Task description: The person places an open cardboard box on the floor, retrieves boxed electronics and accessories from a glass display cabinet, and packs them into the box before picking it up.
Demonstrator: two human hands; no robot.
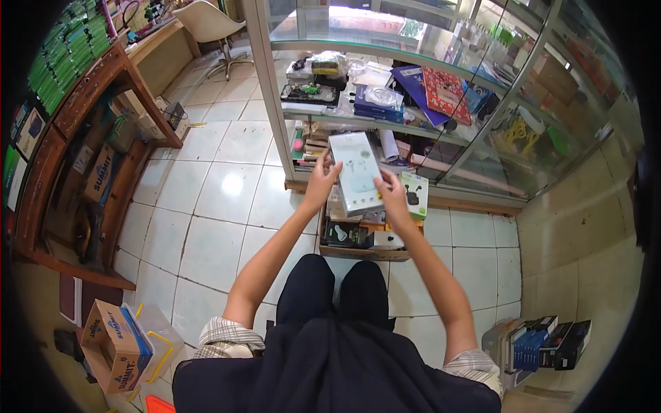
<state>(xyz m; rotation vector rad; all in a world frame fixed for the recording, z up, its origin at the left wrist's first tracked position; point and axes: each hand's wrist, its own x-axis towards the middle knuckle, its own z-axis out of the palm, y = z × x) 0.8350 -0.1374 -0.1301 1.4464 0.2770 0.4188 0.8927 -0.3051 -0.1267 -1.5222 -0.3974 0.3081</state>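
Observation:
A flat white box [358, 173] with small pictures of earphones on its face is held between my two hands. My left hand [322, 180] grips its left edge, and my right hand [392, 196] grips its lower right edge. Below it on the floor stands an open carton [372, 253] filled with small packages, among them a black box [345, 235]. A white and green box [416, 195] with a picture of black earbuds is just right of my right hand.
A glass cabinet [275, 110] with crowded shelves stands ahead. At the left are a wooden cabinet [124, 275] and a Summit carton [113, 344]. Several boxes [530, 347] stand at the lower right. A white chair [206, 20] is at the back left.

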